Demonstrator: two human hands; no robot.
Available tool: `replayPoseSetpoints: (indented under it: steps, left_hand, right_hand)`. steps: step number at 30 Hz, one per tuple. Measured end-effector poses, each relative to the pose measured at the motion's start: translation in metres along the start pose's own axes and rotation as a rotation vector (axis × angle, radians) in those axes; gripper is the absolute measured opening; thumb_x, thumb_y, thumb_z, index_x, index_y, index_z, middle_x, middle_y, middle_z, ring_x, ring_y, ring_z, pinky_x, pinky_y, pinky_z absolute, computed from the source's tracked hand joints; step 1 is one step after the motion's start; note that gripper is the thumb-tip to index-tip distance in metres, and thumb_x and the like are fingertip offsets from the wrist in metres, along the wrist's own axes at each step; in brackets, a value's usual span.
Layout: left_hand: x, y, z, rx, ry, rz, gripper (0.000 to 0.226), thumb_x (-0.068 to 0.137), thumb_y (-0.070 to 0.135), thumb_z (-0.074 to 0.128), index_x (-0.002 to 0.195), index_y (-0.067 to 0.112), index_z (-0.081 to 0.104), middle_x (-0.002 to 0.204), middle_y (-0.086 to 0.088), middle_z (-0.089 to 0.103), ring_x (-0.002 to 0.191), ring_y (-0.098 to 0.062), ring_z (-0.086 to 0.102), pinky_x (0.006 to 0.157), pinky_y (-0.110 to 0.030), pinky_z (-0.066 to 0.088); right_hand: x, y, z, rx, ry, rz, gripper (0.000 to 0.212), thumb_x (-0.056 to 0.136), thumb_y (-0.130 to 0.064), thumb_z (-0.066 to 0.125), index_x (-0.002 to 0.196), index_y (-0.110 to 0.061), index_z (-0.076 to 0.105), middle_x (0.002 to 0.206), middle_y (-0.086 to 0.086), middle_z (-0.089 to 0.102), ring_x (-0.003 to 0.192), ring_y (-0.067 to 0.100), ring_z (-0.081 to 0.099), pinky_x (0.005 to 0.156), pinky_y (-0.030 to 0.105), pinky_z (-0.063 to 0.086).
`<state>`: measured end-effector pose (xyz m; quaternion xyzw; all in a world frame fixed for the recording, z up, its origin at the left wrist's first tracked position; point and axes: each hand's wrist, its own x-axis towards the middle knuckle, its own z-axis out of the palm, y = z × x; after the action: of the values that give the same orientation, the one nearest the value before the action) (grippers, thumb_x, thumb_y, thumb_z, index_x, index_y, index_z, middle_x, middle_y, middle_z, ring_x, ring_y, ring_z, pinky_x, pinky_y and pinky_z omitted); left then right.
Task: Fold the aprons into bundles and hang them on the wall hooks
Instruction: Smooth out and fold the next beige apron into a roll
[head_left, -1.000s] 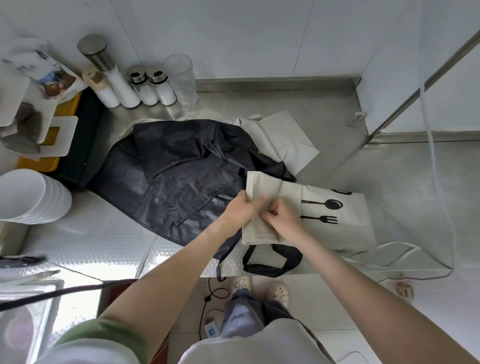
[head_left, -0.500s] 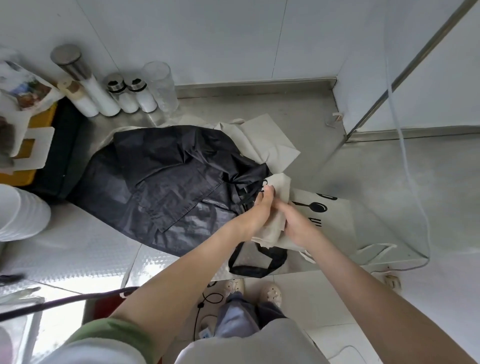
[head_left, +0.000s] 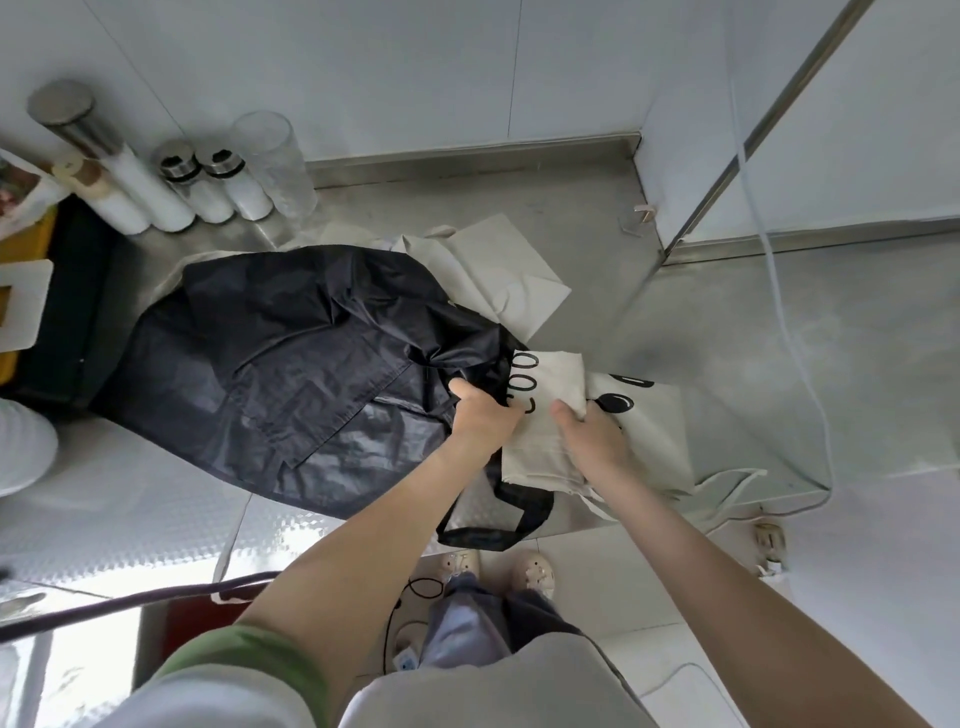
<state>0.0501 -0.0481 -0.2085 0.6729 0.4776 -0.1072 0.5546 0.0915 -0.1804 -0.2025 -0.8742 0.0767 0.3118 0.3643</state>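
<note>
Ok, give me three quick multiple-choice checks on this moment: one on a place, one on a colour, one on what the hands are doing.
1. Where is the black apron? A. Hung on a hook. B. Spread on the counter, left of the cream apron. C. In a sink.
2. What colour is the cream apron's print? A. Red. B. Green. C. Black.
3. What are the hands doing? A. Both grip the cream apron. B. Both hang idle. C. One holds a cup.
Answers: 1 B, it lies across the counter's left part. 2 C, the letters are black. 3 A, the left hand and right hand both clutch its folded part.
</note>
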Motion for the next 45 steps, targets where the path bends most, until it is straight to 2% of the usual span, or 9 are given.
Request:
replayPoseSetpoints:
  steps: [10, 14, 20, 26, 29, 33, 36, 40, 45]
  left_hand:
    - [-0.003, 0.006, 0.001, 0.030, -0.333, -0.138, 0.026, 0.091, 0.034, 0.060, 0.099, 0.010, 0.061, 0.096, -0.008, 0.065, 0.081, -0.019, 0.063, 0.079, -0.030, 0.055]
    - [-0.007, -0.001, 0.001, -0.177, -0.493, -0.101, 0.021, 0.095, 0.016, 0.058, 0.116, 0.014, 0.060, 0.102, -0.002, 0.067, 0.083, -0.011, 0.063, 0.067, -0.020, 0.054]
    - [-0.016, 0.006, 0.017, -0.438, -0.542, 0.044, 0.050, 0.084, -0.013, 0.056, 0.127, 0.013, 0.049, 0.119, -0.012, 0.064, 0.109, -0.029, 0.062, 0.091, -0.042, 0.053]
    - [-0.022, 0.022, 0.005, -0.234, -0.483, 0.250, 0.072, 0.079, -0.017, 0.050, 0.138, 0.025, 0.041, 0.117, 0.003, 0.063, 0.107, -0.011, 0.059, 0.091, -0.026, 0.049]
    - [-0.022, 0.028, -0.001, -0.119, -0.482, 0.275, 0.090, 0.078, -0.018, 0.041, 0.152, 0.031, 0.024, 0.142, 0.004, 0.049, 0.128, -0.012, 0.047, 0.109, -0.032, 0.038]
    - [-0.028, 0.036, -0.001, 0.000, -0.582, 0.220, 0.100, 0.079, -0.010, 0.043, 0.153, 0.035, -0.008, 0.159, 0.004, 0.017, 0.139, -0.012, 0.028, 0.115, -0.037, 0.030]
    - [-0.036, 0.035, 0.011, -0.050, -0.673, 0.167, 0.095, 0.075, 0.011, 0.052, 0.153, 0.035, 0.003, 0.160, 0.009, 0.009, 0.148, -0.012, 0.007, 0.120, -0.043, 0.014]
    - [-0.033, 0.032, 0.015, -0.181, -0.456, 0.147, 0.069, 0.078, 0.022, 0.057, 0.144, 0.022, 0.038, 0.144, -0.003, 0.036, 0.132, -0.016, 0.034, 0.113, -0.035, 0.028]
    - [-0.020, 0.024, 0.011, -0.231, -0.195, 0.065, 0.055, 0.092, 0.032, 0.062, 0.134, 0.012, 0.031, 0.118, -0.002, 0.053, 0.102, -0.016, 0.054, 0.088, -0.031, 0.046]
  right_hand:
    - [0.022, 0.016, -0.007, 0.451, -0.255, 0.176, 0.025, 0.085, -0.036, 0.065, 0.102, -0.017, 0.064, 0.099, 0.009, 0.072, 0.092, 0.031, 0.069, 0.086, 0.056, 0.053]
    - [0.020, 0.017, -0.009, 0.333, -0.277, 0.115, 0.052, 0.065, -0.050, 0.069, 0.109, -0.023, 0.059, 0.100, 0.002, 0.072, 0.093, 0.024, 0.069, 0.090, 0.050, 0.053]
    - [0.022, 0.005, -0.006, 0.357, -0.076, -0.068, 0.054, 0.085, -0.023, 0.069, 0.118, -0.026, 0.027, 0.125, 0.004, 0.053, 0.110, 0.022, 0.056, 0.099, 0.040, 0.045]
    - [0.026, -0.008, -0.004, -0.111, 0.004, -0.161, 0.027, 0.089, -0.033, 0.061, 0.108, -0.020, 0.047, 0.111, -0.002, 0.029, 0.106, 0.013, 0.024, 0.100, 0.036, 0.027]
    - [0.025, -0.015, 0.005, 0.169, -0.116, -0.127, 0.026, 0.088, -0.036, 0.062, 0.106, -0.020, 0.052, 0.115, 0.005, 0.049, 0.111, 0.020, 0.048, 0.099, 0.041, 0.041]
    - [0.017, -0.031, 0.000, 0.716, -0.425, 0.057, 0.039, 0.092, -0.051, 0.054, 0.114, -0.019, 0.056, 0.097, 0.006, 0.067, 0.081, 0.014, 0.068, 0.063, 0.026, 0.053]
    - [0.022, -0.029, -0.004, 0.792, -0.509, 0.123, 0.059, 0.075, -0.058, 0.069, 0.117, -0.019, 0.057, 0.108, 0.004, 0.067, 0.100, 0.019, 0.065, 0.082, 0.035, 0.054]
    - [0.024, -0.021, -0.007, 0.831, -0.471, 0.164, 0.035, 0.092, -0.035, 0.060, 0.111, -0.006, 0.063, 0.110, 0.020, 0.066, 0.097, 0.031, 0.067, 0.075, 0.036, 0.054]
    - [0.023, -0.014, -0.018, 0.885, -0.407, 0.158, 0.038, 0.096, -0.027, 0.055, 0.127, -0.005, 0.057, 0.118, 0.019, 0.066, 0.100, 0.032, 0.067, 0.074, 0.039, 0.056]
